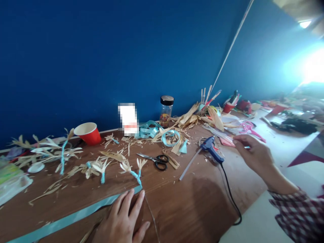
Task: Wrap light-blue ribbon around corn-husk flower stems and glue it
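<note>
My left hand [125,216] lies flat near the front of the table, fingers spread, its fingertips at the edge of a light blue ribbon [83,213]. The ribbon's far end meets a small corn-husk flower [138,173] with a blue-wrapped, forked stem. To the right, my right hand [255,158] is raised with thumb and forefinger pinched together; what they hold, if anything, I cannot make out. Left of that hand rests a blue glue gun [212,151] with a glue stick [189,165] in its back. Black-handled scissors [155,160] lie slightly open between both hands.
More husk flowers [101,168] and a red paper cup [88,133] stand at left. Ribbon rolls [170,138], a black-lidded jar [166,109] and dried husks [188,116] line the blue wall. The glue gun's black cord [229,192] trails off the front edge. Pink scissors [250,130] lie at right.
</note>
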Available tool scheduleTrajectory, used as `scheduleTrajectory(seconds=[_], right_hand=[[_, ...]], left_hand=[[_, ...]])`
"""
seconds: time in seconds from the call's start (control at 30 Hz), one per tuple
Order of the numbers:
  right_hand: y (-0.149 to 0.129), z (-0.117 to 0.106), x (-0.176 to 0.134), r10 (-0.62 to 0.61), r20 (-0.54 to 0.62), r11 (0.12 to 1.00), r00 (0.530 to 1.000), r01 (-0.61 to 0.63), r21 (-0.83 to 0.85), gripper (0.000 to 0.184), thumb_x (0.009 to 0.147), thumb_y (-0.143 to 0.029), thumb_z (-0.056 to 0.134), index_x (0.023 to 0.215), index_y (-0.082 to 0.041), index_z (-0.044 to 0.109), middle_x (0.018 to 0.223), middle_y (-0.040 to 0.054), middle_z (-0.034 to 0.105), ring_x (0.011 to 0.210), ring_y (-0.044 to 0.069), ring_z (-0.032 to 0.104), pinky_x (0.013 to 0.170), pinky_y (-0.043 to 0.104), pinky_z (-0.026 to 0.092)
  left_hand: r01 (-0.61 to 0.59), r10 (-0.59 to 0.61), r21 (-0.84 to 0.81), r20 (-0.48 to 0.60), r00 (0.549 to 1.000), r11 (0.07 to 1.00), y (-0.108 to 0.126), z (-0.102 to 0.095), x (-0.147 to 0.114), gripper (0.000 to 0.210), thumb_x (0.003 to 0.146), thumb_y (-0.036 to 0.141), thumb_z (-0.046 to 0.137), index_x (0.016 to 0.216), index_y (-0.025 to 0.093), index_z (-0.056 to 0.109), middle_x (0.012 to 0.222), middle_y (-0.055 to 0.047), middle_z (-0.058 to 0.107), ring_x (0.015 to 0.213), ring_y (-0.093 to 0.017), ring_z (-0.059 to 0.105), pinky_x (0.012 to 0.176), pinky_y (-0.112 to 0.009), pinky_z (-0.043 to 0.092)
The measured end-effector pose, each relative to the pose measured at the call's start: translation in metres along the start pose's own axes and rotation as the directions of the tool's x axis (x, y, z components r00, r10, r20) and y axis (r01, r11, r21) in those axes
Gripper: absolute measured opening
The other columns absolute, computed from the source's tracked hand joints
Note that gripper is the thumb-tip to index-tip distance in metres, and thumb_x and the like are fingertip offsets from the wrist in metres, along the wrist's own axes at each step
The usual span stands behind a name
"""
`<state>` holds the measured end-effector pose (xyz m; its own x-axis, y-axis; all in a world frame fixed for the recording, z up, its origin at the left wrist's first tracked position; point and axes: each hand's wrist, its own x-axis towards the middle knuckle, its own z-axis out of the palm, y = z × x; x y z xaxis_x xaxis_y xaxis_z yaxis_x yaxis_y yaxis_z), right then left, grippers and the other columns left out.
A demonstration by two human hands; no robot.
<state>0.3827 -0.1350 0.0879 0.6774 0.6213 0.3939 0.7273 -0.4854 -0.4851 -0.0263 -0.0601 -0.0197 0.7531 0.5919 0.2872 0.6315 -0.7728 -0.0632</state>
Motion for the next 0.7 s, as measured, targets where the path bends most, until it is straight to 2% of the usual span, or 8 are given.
scheduleTrajectory(seconds=[0.07, 0.13, 0.2, 0.33, 0.43, 0.5, 0.57, 0.7], right_hand=[[-0.004, 0.007, -0.009, -0.134, 0.125, 0.991, 0.983, 0.134, 0.009, 0.02, 0.08, -0.034, 0.049, 0.089, -0.02, 0.06, 0.083, 0.0058, 0.066, 0.069, 0.019, 0.06, 0.063, 0.03, 0.045], [-0.011, 0.017, -0.022, -0.293, 0.288, 0.948, 0.912, 0.317, -0.038, 0.019, 0.083, -0.032, 0.046, 0.087, -0.021, 0.061, 0.083, 0.0038, 0.066, 0.07, 0.018, 0.06, 0.065, 0.029, 0.043], [-0.015, 0.028, -0.032, -0.323, 0.417, 0.918, 0.85, 0.389, -0.082, 0.018, 0.084, -0.03, 0.045, 0.086, -0.022, 0.061, 0.079, 0.002, 0.065, 0.069, 0.018, 0.06, 0.062, 0.028, 0.042], [-0.006, 0.048, -0.032, -0.215, 0.235, 0.886, 0.948, 0.291, -0.361, 0.029, 0.083, -0.034, 0.049, 0.105, -0.016, 0.054, 0.101, 0.0128, 0.061, 0.087, 0.025, 0.058, 0.07, 0.033, 0.042], [0.009, 0.057, -0.023, -0.129, 0.308, 0.847, 0.942, 0.267, -0.459, 0.031, 0.08, -0.033, 0.053, 0.104, -0.014, 0.053, 0.098, 0.0151, 0.061, 0.087, 0.029, 0.058, 0.066, 0.034, 0.042], [0.018, 0.057, -0.018, -0.118, 0.365, 0.862, 0.924, 0.277, -0.424, 0.028, 0.082, -0.026, 0.05, 0.106, -0.012, 0.052, 0.092, 0.0143, 0.063, 0.084, 0.028, 0.06, 0.066, 0.033, 0.042], [0.025, 0.054, -0.016, -0.14, 0.365, 0.886, 0.92, 0.281, -0.369, 0.034, 0.084, -0.021, 0.044, 0.116, -0.011, 0.046, 0.096, 0.0147, 0.063, 0.085, 0.026, 0.06, 0.068, 0.033, 0.042], [0.033, 0.038, -0.013, -0.172, 0.206, 0.966, 0.963, 0.206, -0.158, 0.047, 0.085, -0.029, 0.043, 0.13, -0.016, 0.033, 0.106, 0.014, 0.06, 0.089, 0.026, 0.059, 0.073, 0.036, 0.044]], left_hand=[[-0.054, 0.054, 0.018, -0.028, 0.998, 0.998, -0.004, 0.002, 0.0, 0.058, 0.078, 0.053, 0.049, 0.129, 0.027, 0.047, 0.12, -0.009, 0.057, 0.106, -0.026, 0.051, 0.083, -0.037, 0.046], [-0.08, 0.082, 0.036, -0.047, 0.996, 0.996, -0.007, 0.003, 0.0, 0.057, 0.078, 0.053, 0.049, 0.128, 0.026, 0.048, 0.118, -0.01, 0.058, 0.104, -0.025, 0.052, 0.082, -0.036, 0.047], [-0.086, 0.089, 0.047, -0.057, 0.994, 0.995, -0.007, 0.004, 0.001, 0.056, 0.078, 0.053, 0.049, 0.127, 0.026, 0.049, 0.117, -0.009, 0.059, 0.103, -0.026, 0.053, 0.08, -0.036, 0.048], [-0.063, 0.066, 0.044, -0.065, 0.996, 0.997, -0.008, 0.006, 0.001, 0.056, 0.078, 0.053, 0.049, 0.127, 0.027, 0.049, 0.116, -0.008, 0.06, 0.103, -0.026, 0.053, 0.079, -0.036, 0.048], [-0.076, 0.077, 0.027, -0.06, 0.995, 0.997, -0.008, 0.008, 0.0, 0.057, 0.077, 0.055, 0.049, 0.127, 0.026, 0.049, 0.116, -0.008, 0.059, 0.103, -0.026, 0.053, 0.08, -0.036, 0.048], [-0.07, 0.071, 0.024, -0.054, 0.996, 0.997, -0.008, 0.008, 0.0, 0.058, 0.077, 0.055, 0.048, 0.128, 0.027, 0.049, 0.116, -0.008, 0.059, 0.103, -0.026, 0.053, 0.079, -0.035, 0.048], [-0.06, 0.061, 0.028, -0.049, 0.997, 0.998, -0.007, 0.006, 0.0, 0.057, 0.078, 0.055, 0.048, 0.128, 0.027, 0.049, 0.117, -0.008, 0.059, 0.102, -0.026, 0.053, 0.078, -0.035, 0.048], [-0.064, 0.065, 0.028, -0.047, 0.997, 0.998, -0.006, 0.003, 0.0, 0.057, 0.078, 0.054, 0.048, 0.128, 0.027, 0.048, 0.117, -0.008, 0.058, 0.103, -0.026, 0.053, 0.08, -0.036, 0.047]])
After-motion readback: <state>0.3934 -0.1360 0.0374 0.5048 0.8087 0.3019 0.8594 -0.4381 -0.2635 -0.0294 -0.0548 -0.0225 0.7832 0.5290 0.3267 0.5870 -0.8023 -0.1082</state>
